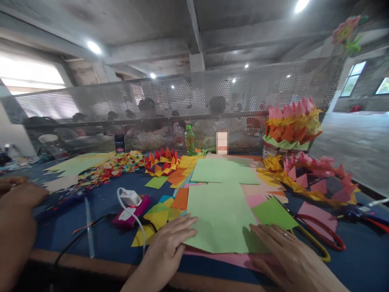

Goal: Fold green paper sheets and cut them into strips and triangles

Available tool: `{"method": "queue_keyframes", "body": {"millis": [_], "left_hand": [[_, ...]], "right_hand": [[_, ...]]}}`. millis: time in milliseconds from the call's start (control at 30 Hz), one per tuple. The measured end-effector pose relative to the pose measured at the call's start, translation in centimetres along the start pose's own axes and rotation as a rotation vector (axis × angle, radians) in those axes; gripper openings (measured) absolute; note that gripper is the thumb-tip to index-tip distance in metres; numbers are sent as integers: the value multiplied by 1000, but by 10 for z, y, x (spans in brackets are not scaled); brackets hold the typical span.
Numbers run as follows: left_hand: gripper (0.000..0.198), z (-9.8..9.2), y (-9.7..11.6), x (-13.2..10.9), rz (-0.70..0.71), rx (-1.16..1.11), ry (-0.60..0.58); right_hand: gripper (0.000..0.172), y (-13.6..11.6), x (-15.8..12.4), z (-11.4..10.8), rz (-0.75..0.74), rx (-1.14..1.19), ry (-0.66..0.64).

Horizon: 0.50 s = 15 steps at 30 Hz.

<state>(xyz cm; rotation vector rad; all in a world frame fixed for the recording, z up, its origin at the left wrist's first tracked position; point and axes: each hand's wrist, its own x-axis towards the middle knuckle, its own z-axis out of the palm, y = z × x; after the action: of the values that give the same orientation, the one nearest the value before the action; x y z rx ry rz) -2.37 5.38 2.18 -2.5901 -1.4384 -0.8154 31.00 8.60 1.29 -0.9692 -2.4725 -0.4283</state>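
A large pale green sheet of paper (219, 215) lies before me on the blue table, over pink paper. My left hand (170, 239) rests at its left edge, fingers stretched out and nothing gripped. At the right edge lies my right hand (279, 247), its fingers extended and a ring on one of them. Another pale green sheet (225, 170) lies just beyond. A bright green square of paper (275, 213) sits above my right hand. Scissors with red and yellow handles (331, 241) lie to its right, partly over a pink square.
A purple power strip (130, 213) with a white charger and cables sits left. Folded paper rings (322, 182) and a paper stack (291, 125) stand right. Glue guns (361, 211) lie at the sides. A green bottle (189, 142) stands behind. Another person's arm (18, 219) reaches in from the left.
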Motion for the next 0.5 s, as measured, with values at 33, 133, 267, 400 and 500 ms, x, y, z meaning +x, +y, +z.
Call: {"method": "queue_keyframes", "body": {"millis": [33,133,267,400,500], "left_hand": [[57,-2,1,3,4,-15,47],[48,-14,10,9,-3,-128,149],[31,-38,23,13,-156,-386,175],[19,-54,31,15,-525,-664,295],[36,-62,40,22,-741,-1094,284]], "right_hand": [[55,0,0,2,23,17,-3],[62,3,5,1,124,108,36],[34,9,22,-17,188,427,99],[16,10,39,-50,338,879,16],[32,5,48,-75,533,1253,-47]]}}
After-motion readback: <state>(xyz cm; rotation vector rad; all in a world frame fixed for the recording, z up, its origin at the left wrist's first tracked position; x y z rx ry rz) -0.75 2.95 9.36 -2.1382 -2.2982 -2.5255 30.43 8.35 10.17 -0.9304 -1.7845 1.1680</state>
